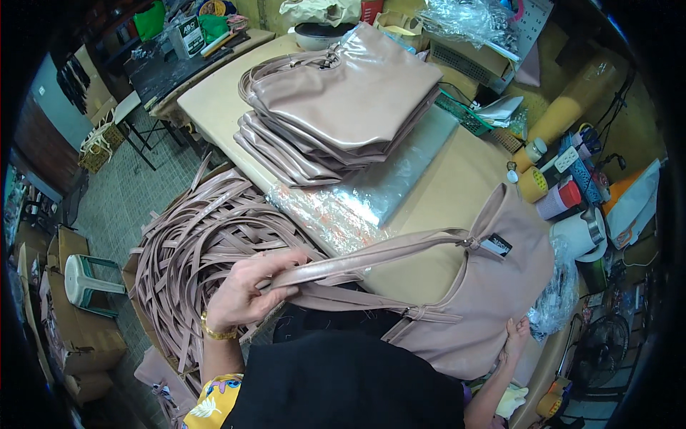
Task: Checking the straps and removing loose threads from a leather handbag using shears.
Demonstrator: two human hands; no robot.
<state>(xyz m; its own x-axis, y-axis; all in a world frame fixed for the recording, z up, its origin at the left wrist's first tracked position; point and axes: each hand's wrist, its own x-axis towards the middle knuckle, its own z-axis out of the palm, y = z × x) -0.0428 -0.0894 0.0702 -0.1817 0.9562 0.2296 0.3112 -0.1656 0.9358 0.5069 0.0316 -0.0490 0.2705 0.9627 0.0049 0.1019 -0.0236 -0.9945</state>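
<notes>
My left hand [246, 289], with a gold bracelet at the wrist, is closed around the shiny pinkish-beige strap [371, 254] of a handbag [493, 293]. The bag lies at the near right of the beige table [443, 193], its strap stretched leftward to my hand. My right hand [514, 337] presses flat against the bag's lower right side, fingers spread. A small black tag hangs where the strap meets the bag.
A stack of several matching handbags [336, 107] sits at the table's far side on clear plastic bags [364, 196]. A heap of loose straps [193, 250] fills a box on the left. Tape rolls, bottles and a power strip [575, 168] crowd the right.
</notes>
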